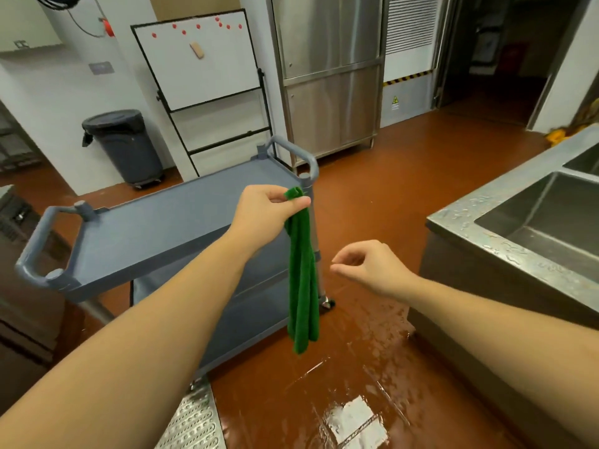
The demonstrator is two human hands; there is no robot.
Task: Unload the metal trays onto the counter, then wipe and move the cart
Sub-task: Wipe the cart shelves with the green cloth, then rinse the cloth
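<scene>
My left hand pinches the top fold of the green cloth between thumb and forefinger, and the cloth hangs straight down in a long, doubled rope, its tail well above the floor. My right hand hovers at four o'clock from that pinch, just beside the hanging length. Its fingers are loosely curled and it grasps nothing. The grey cart stands behind the cloth, running from nine o'clock to twelve o'clock of my left hand, and its top shelf shows bare. I see no metal trays on the shelves that show, so I judge the unloading done and the wiping about to begin. A roped cloth wipes badly. I should take the lower part with my right hand, shake it open, and fold it into a flat pad that fills my palm. Then I would start on the top shelf at its far end near twelve o'clock and draw long, overlapping strokes toward the handle at nine o'clock, minding the raised lip where grime could collect. The sink at three o'clock has a beaded, wet rim and the floor below me shines with water. I should therefore plant my feet before leaning and hold the cloth's tail off that puddle.
</scene>
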